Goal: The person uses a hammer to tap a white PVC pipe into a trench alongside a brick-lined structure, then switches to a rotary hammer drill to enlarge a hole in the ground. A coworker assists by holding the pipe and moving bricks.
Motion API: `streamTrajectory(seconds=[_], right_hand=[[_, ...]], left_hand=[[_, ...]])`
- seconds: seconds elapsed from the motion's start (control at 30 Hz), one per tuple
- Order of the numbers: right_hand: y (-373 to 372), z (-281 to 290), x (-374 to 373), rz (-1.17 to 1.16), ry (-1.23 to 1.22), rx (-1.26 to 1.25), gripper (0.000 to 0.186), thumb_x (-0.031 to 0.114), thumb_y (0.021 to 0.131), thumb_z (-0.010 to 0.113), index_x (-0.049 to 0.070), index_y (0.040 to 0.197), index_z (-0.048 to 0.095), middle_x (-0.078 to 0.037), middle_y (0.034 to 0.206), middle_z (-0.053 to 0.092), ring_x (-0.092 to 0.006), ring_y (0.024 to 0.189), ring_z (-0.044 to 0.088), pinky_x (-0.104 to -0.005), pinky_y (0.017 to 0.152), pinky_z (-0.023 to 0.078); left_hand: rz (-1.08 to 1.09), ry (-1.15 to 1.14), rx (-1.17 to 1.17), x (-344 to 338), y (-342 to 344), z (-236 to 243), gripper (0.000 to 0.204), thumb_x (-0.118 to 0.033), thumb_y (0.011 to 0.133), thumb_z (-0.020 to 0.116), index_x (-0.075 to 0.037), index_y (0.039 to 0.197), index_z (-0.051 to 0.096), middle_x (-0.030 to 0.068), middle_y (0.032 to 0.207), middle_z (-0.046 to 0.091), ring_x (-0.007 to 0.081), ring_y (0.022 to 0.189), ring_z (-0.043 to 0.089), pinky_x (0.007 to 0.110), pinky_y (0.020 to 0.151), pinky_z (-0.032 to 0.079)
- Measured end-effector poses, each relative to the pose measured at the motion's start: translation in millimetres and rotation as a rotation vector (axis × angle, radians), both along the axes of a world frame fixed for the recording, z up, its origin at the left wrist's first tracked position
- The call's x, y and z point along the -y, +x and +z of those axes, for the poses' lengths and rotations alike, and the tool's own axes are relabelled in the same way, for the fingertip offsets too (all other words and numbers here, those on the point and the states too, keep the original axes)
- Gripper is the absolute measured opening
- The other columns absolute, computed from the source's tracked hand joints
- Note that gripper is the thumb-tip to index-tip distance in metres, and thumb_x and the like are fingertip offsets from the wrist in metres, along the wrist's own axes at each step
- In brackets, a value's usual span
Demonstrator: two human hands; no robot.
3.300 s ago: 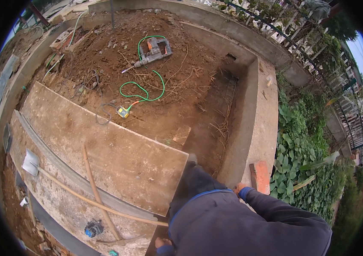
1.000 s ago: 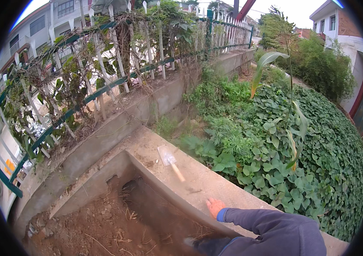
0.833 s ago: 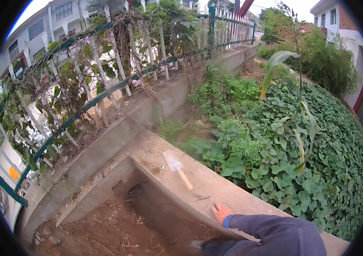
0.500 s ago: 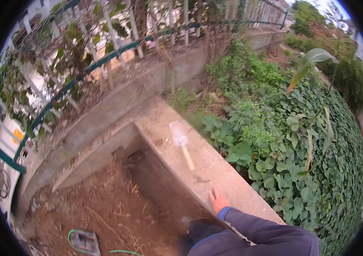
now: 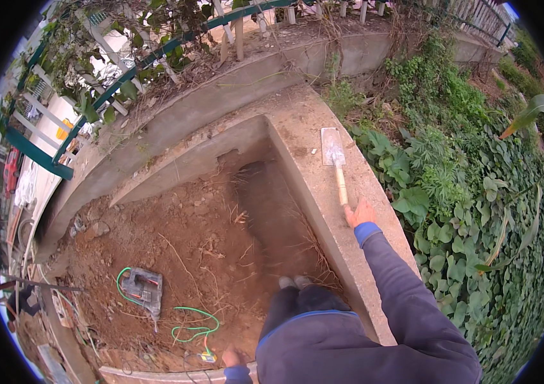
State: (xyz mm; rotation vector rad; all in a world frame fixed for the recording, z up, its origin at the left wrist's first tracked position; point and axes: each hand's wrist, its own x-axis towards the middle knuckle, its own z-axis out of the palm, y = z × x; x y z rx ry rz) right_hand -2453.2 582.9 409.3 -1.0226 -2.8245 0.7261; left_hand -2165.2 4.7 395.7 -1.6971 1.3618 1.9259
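A trowel (image 5: 333,147) with a flat, squarish, mortar-smeared blade and a pale wooden handle lies on top of the concrete wall (image 5: 313,125). My right hand (image 5: 361,213) is at the near end of its handle, the fingers closing on it; the blade still rests on the concrete. At the lower edge, my left hand (image 5: 230,356) hangs low over the dug soil, close to a yellow plug (image 5: 208,356) on a green cord. Its fingers are too small and blurred to read.
My shoes (image 5: 294,281) stand in a trench (image 5: 278,211) beside the wall. A grey power tool (image 5: 145,288) with a green cord (image 5: 189,329) lies on the root-strewn soil. Leafy plants (image 5: 451,217) grow to the right. A fence (image 5: 169,48) runs along the back.
My right hand has moved forward along the wall top to the trowel's handle. The view has shifted, bringing my left hand, my shoes and more of the cord into sight.
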Motion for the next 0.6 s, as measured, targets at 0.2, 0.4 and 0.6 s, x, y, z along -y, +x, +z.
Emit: streamTrajectory(seconds=[0.2, 0.4, 0.6], right_hand=[[-93, -50, -16, -0.149, -0.259, 0.110, 0.053, 0.042, 0.081, 0.065, -0.003, 0.109, 0.061, -0.026, 0.095, 0.067, -0.0442, 0.092, 0.064, -0.0503, 0.086, 0.049], [-61, -1, 65, 0.031, -0.113, -0.147, 0.032, 0.027, 0.083, 0.065, -0.002, 0.096, 0.057, -0.026, 0.085, 0.065, -0.0451, 0.082, 0.062, -0.0511, 0.073, 0.050], [-87, -128, 177, 0.263, -0.581, 0.250, 0.034, 0.030, 0.082, 0.072, -0.001, 0.084, 0.059, -0.013, 0.062, 0.063, -0.0195, 0.049, 0.062, -0.0360, 0.044, 0.050]], left_hand=[[-0.013, -0.056, 0.124, 43, 10, -17, 0.029, -0.029, 0.093, 0.054, -0.009, 0.072, 0.048, 0.0071, 0.057, 0.044, 0.0236, 0.049, 0.047, 0.041, 0.045, 0.040], [-0.041, -0.034, 0.329, 90, 24, -65, 0.032, -0.035, 0.093, 0.054, -0.011, 0.072, 0.052, 0.0054, 0.065, 0.050, 0.0243, 0.054, 0.051, 0.041, 0.049, 0.045], [-0.573, -0.446, 0.224, 73, -158, -163, 0.038, -0.028, 0.090, 0.061, 0.000, 0.115, 0.060, 0.0081, 0.084, 0.057, 0.0198, 0.072, 0.053, 0.038, 0.065, 0.048]])
